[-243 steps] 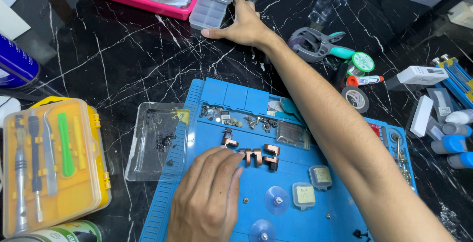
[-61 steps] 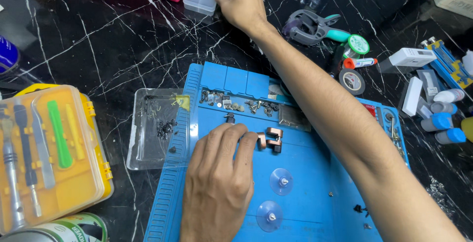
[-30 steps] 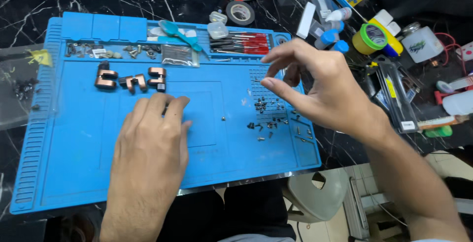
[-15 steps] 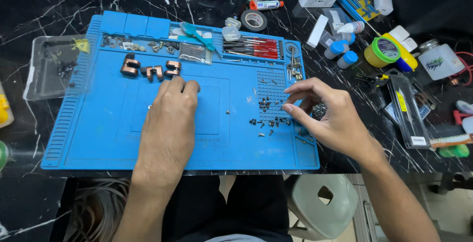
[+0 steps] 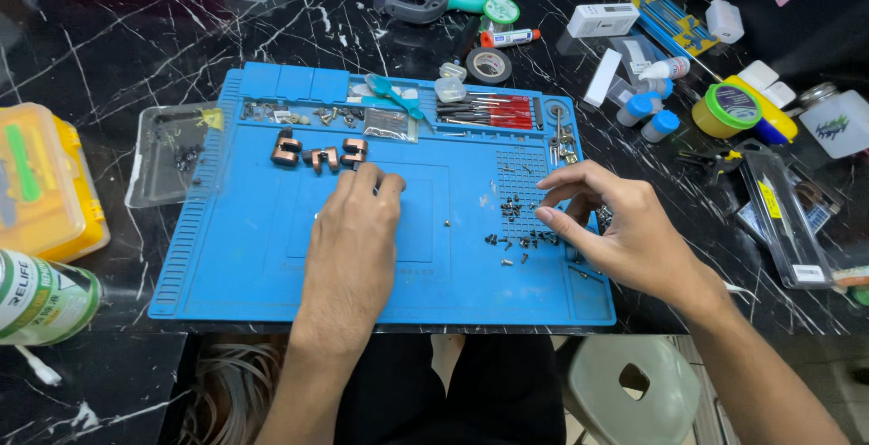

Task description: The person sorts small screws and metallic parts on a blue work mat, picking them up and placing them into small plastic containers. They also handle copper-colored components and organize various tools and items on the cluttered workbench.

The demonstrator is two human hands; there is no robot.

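Observation:
My left hand (image 5: 355,237) lies flat, palm down, on the blue work mat (image 5: 244,264), its fingertips just below a row of small copper-coloured metal parts (image 5: 319,153). My right hand (image 5: 615,228) hovers at the mat's right side with fingers curled over several tiny dark screws (image 5: 516,228) scattered on the mat's grid patch. The fingertips are close together near the screws; I cannot tell whether one is pinched.
A clear plastic tray (image 5: 167,155) lies left of the mat, with a yellow tool case (image 5: 41,182) and a green-and-white can (image 5: 41,296) further left. Red-handled screwdrivers (image 5: 493,112) sit in the mat's top slots. Bottles, tape rolls (image 5: 489,65) and boxes crowd the right.
The view shifted from the table's left side to the whole mat. My right hand came back from the far boxes to the screws at the mat's right. My left hand stayed flat.

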